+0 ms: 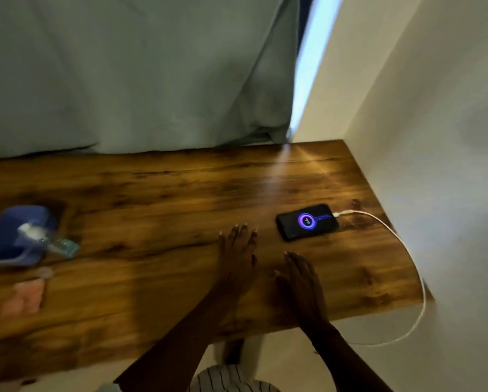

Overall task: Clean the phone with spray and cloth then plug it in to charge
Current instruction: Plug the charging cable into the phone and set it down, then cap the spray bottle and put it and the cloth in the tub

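A black phone lies flat near the right end of the wooden table, its screen lit with a purple-blue charging ring. A white cable is plugged into its right end and loops off the table's right edge. My left hand rests flat on the wood just left of the phone, fingers spread, holding nothing. My right hand hovers in front of the phone, fingers straight and empty. At the far left a small teal spray bottle lies beside a blue cloth.
A pink blurred object sits near the table's front left. A grey-green curtain hangs behind the table and a white wall borders its right end. Striped fabric shows below the front edge.
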